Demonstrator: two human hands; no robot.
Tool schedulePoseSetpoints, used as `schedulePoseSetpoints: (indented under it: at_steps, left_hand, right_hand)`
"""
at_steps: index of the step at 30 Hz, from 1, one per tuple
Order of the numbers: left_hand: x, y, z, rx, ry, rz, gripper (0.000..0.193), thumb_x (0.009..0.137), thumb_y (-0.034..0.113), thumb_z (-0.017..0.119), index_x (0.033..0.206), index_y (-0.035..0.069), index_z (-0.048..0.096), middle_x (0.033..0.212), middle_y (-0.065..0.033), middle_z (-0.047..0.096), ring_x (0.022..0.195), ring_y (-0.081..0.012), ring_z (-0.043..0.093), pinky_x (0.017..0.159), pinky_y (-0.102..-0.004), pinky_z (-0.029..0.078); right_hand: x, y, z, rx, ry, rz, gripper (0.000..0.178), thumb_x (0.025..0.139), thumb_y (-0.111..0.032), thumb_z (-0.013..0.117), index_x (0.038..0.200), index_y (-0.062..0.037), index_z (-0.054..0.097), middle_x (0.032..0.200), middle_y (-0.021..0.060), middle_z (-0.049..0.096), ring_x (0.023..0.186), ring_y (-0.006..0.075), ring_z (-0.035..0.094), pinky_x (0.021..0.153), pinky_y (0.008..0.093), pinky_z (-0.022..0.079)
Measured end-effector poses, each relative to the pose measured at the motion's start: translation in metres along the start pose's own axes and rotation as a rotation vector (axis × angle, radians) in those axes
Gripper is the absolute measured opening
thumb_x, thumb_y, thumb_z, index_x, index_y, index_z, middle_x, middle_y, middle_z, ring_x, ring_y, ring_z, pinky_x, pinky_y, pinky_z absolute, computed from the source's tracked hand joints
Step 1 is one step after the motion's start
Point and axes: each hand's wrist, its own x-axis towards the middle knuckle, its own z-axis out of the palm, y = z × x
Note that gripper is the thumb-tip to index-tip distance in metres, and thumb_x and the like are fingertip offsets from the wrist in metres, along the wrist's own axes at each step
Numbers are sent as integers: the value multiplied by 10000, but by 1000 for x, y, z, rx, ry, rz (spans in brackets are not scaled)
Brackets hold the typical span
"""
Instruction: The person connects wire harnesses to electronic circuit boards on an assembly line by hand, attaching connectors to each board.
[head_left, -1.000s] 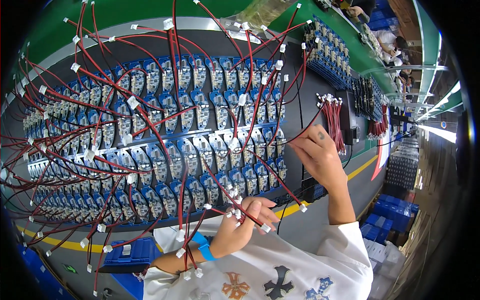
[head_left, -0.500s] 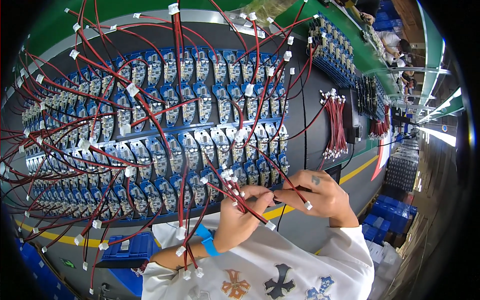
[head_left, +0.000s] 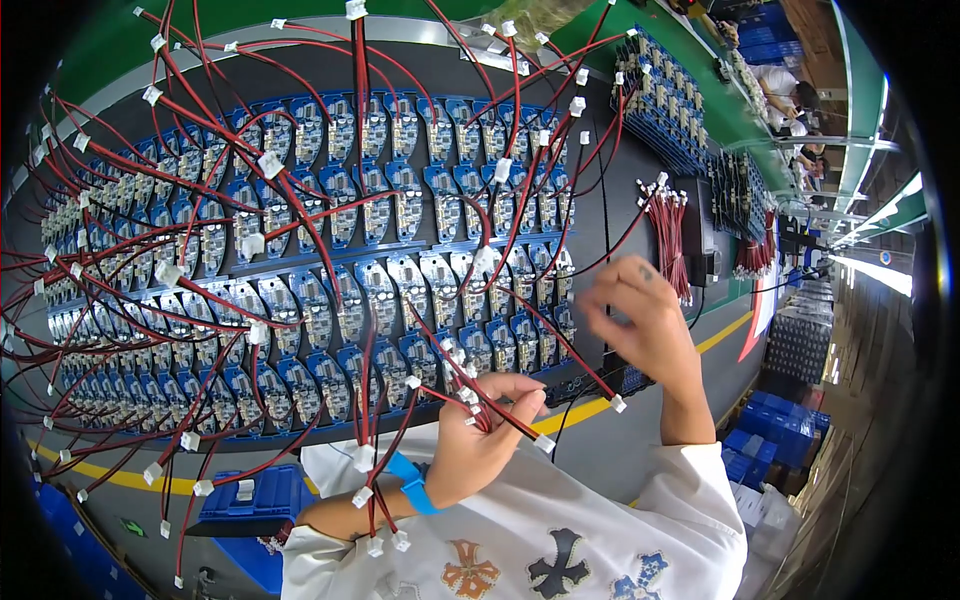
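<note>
My left hand (head_left: 475, 450), with a blue wristband, is closed round a small bunch of red-and-black connector cables (head_left: 463, 378) at the near edge of the work surface. White plugs stick out above its fingers, and the thumb and forefinger tips are together. My right hand (head_left: 645, 318) is raised over the right end of the surface, apart from the left. Motion smears its fingertips, so whether anything is in them cannot be made out. Beside both hands lie rows of blue circuit boards (head_left: 408, 205), with many red-and-black cables standing up from them.
A bundle of cables (head_left: 667, 235) lies to the right of the boards. Behind it rise stacks of blue boards (head_left: 660, 95). Loose cable ends arch over the rows. Blue bins (head_left: 255, 500) stand below left, and co-workers sit at the far right.
My right hand has parted from the left and moved up, toward the boards' right end. My left hand stays nearly where it was, still holding the cables.
</note>
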Motion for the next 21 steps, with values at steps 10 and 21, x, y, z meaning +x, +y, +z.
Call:
schedulePoseSetpoints:
  at_steps: [10, 21]
  left_hand:
    - [-2, -3, -5, 72, -75, 26, 131, 852, 92, 557, 942, -3, 545, 736, -66, 608, 443, -6, 442, 382, -162, 316]
    - [0, -10, -7, 88, -63, 84, 124, 848, 80, 564, 932, -9, 548, 722, -45, 597, 516, -6, 466, 435, -161, 335]
  right_hand:
    - [13, 16, 2, -284, -93, -166, 162, 623, 25, 633, 763, 8, 553, 811, 91, 525, 777, 264, 523, 663, 338, 433]
    - [30, 17, -4, -513, -319, -331, 150, 637, -47, 534, 767, 23, 506, 810, 100, 487, 734, 252, 485, 647, 353, 418]
